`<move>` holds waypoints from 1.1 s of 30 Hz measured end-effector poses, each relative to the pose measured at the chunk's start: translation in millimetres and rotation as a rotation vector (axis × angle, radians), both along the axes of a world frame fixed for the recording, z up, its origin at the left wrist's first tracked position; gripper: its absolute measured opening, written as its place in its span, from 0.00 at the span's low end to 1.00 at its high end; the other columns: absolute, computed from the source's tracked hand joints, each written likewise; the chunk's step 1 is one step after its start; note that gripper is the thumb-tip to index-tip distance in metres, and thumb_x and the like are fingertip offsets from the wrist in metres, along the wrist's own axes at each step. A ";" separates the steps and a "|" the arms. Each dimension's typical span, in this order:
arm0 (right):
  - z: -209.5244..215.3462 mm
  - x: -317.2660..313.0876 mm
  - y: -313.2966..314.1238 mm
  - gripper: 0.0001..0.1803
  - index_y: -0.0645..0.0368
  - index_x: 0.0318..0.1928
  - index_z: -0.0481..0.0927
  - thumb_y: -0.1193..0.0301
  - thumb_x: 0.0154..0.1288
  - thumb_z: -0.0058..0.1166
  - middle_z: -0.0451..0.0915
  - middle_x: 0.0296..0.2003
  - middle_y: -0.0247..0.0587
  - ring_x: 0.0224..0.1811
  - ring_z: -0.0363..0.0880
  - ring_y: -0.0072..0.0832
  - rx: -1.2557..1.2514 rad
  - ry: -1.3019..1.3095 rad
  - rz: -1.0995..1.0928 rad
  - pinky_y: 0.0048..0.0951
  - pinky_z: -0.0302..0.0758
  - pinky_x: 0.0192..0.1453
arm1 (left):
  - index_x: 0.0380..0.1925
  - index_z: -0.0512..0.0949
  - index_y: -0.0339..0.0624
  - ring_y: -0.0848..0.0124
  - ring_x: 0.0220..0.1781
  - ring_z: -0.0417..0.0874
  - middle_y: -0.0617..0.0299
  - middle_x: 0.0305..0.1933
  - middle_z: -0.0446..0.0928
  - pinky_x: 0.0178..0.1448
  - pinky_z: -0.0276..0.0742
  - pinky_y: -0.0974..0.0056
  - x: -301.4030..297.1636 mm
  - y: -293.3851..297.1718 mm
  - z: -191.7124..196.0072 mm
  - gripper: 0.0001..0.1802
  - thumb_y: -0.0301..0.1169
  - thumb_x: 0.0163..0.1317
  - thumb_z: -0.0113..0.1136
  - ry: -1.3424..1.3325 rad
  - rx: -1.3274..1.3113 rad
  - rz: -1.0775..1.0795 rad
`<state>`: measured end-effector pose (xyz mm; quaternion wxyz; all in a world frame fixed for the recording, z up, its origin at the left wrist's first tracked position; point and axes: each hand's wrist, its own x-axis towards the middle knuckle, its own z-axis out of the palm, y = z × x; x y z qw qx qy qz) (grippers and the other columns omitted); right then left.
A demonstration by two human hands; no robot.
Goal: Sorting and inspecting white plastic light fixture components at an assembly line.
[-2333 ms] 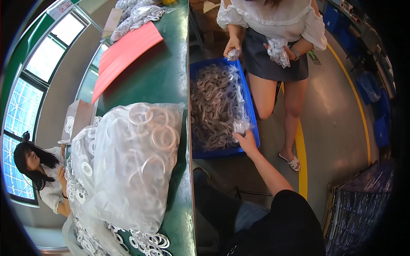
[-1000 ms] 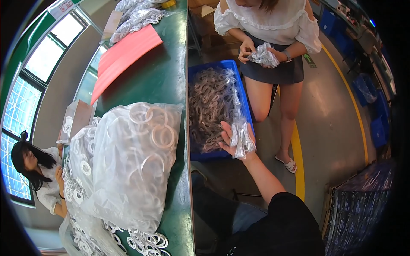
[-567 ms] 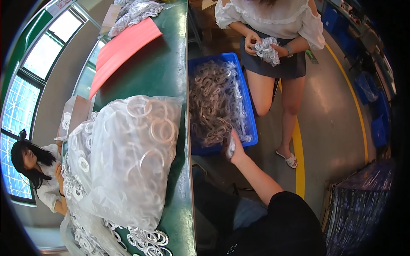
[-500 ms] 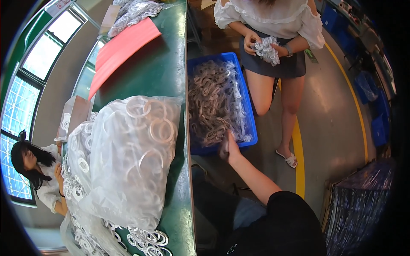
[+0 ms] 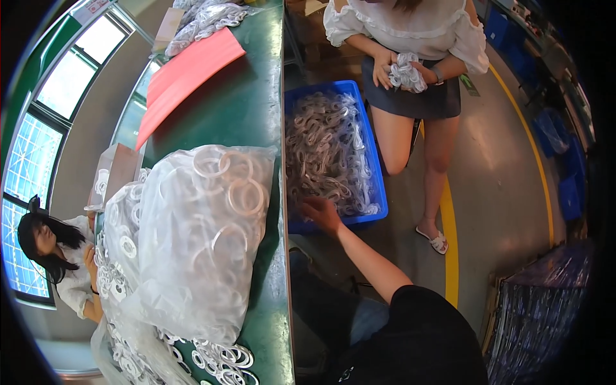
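My right hand reaches over the near end of a blue plastic bin, with its fingers pointing left, loosely bent and apart. Nothing shows between them, though their tips are dark against the contents. Filling the bin are many small clear bags of pale rings, close to my fingers. My left hand is out of view. On the green table to the left, a large clear bag stands full of pale flat rings. Loose rings lie by its near end.
A standing person past the bin holds a bunch of ring bags. Another person works at the table's left side. A red sheet and more bagged rings lie farther along. A wrapped stack stands at right.
My right hand has moved left along the near end of the bin, and its fingers show more clearly. The standing person's hands have shifted around the bunch of bags.
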<state>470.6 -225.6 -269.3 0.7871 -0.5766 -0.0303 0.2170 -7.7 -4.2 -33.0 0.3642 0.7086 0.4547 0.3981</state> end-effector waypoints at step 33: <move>60.6 47.8 -92.4 0.14 0.56 0.49 0.69 0.64 0.66 0.45 0.74 0.30 0.36 0.24 0.67 0.20 0.637 0.185 -0.404 0.22 0.65 0.28 | 0.57 0.60 0.31 0.57 0.51 0.72 0.46 0.54 0.67 0.52 0.72 0.57 -2.6 5.5 -6.2 0.28 0.36 0.61 0.50 -0.087 -0.078 0.083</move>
